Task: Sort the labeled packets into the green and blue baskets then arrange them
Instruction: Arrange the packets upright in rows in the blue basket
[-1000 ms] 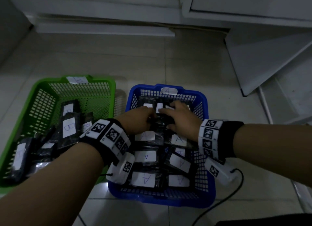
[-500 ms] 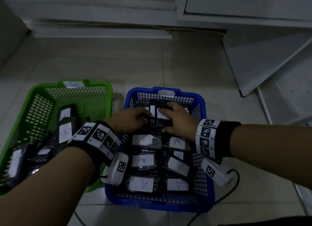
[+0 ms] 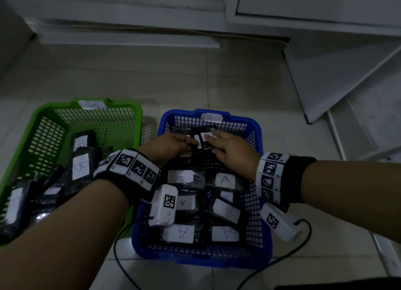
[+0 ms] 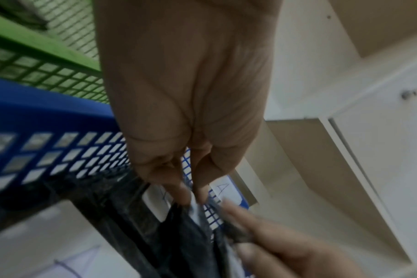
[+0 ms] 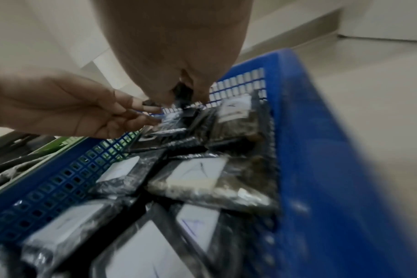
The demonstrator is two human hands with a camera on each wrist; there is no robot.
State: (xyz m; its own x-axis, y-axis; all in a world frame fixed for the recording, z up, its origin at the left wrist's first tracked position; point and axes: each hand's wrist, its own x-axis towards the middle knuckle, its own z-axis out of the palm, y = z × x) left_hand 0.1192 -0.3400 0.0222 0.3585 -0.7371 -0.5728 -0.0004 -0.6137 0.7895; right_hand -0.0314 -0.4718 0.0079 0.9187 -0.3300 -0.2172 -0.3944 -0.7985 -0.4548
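Both hands work at the far end of the blue basket [image 3: 195, 260], which is tagged "A". My left hand [image 3: 192, 142] pinches the near edge of a black packet [image 3: 204, 138] with a white label. My right hand [image 3: 213, 138] grips the same packet from the right. In the left wrist view my left hand [image 4: 189, 197] nips the packet's [image 4: 179, 235] top, with the right hand's fingers [image 4: 262, 237] curled on its other edge. Several "A" packets [image 3: 180, 177] lie in rows in the blue basket. The green basket [image 3: 54, 107] holds "B" packets [image 3: 80, 166] in a loose heap.
The baskets stand side by side on a tiled floor. A black cable [image 3: 121, 257] trails in front of the blue basket. A white cabinet [image 3: 314, 5] and a leaning white panel [image 3: 336, 79] stand behind and to the right.
Both hands have slid with the packet from the basket's middle toward its far wall. The other packets have not moved.
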